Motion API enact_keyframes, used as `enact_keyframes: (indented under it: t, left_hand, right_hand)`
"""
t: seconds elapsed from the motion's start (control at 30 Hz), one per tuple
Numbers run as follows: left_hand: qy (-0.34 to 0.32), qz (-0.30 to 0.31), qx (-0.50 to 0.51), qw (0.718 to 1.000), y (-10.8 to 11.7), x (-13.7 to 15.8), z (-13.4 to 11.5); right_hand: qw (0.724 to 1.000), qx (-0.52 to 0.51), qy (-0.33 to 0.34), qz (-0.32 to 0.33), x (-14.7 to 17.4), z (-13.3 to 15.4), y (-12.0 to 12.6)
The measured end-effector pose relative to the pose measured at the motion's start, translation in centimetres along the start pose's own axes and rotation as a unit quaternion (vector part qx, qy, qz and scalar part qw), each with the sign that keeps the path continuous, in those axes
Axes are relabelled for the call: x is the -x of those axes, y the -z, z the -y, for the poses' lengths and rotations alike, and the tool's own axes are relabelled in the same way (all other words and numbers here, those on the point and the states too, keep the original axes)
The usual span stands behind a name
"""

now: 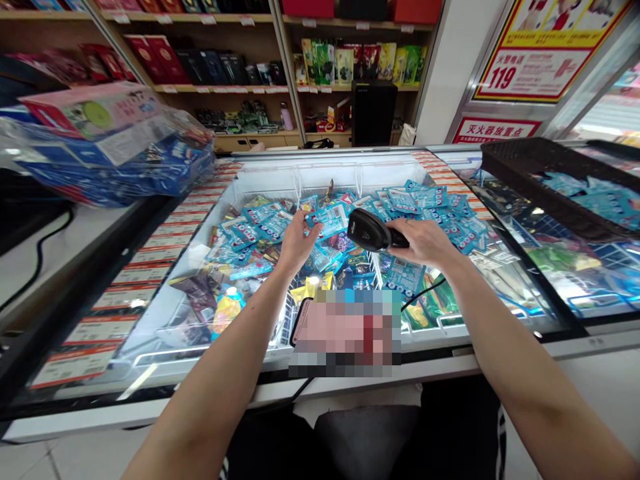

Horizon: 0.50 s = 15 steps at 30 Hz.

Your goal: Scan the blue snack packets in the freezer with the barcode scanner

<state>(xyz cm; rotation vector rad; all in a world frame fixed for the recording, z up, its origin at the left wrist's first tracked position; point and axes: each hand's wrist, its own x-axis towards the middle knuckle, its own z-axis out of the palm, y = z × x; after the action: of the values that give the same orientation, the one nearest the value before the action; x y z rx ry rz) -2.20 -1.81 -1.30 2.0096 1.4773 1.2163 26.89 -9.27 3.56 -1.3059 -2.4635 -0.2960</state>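
Note:
My left hand (299, 241) pinches the edge of a light-blue ice-cream packet (332, 221), whose white label side faces up. In my right hand (424, 241) is a black barcode scanner (369, 230), gripped by its handle. The scanner head is beside the packet's right end, and its lens is hidden from me. Both hands are above a chest freezer (200, 333), which holds many similar blue packets (420, 198) in loose heaps. Yellow and dark wrappers (313, 287) lie lower down between wire dividers.
A plastic-wrapped stack of boxes (115, 150) rests at the left. At the right, a dark basket (555, 183) contains more blue packets. The scanner's black cord (423, 293) runs toward the front rim, near a partly pixelated phone (303, 323). Stocked shelves (220, 87) stand behind.

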Motion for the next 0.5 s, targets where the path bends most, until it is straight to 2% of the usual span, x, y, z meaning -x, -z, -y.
enact_keyframes:
  t: [0.1, 0.23, 0.37, 0.5]
  left_hand:
    - [0.003, -0.011, -0.011, 1.0, -0.1, -0.1, 0.3]
    - [0.024, -0.084, -0.03, 0.996, 0.2, -0.3, 1.0]
    - [0.048, -0.132, -0.07, 0.988, 1.3, -0.3, 1.3]
    - [0.055, -0.148, -0.142, 0.977, 2.9, -0.4, 1.5]
  right_hand:
    - [1.0, 0.014, -0.01, -0.006, 0.1, -0.1, -0.1]
    - [0.998, 0.039, -0.044, -0.019, 0.2, -0.7, -0.4]
    - [0.993, 0.055, -0.09, -0.061, 0.4, -1.6, -0.4]
    - [0.985, 0.067, -0.128, -0.09, 0.5, -2.0, -0.2]
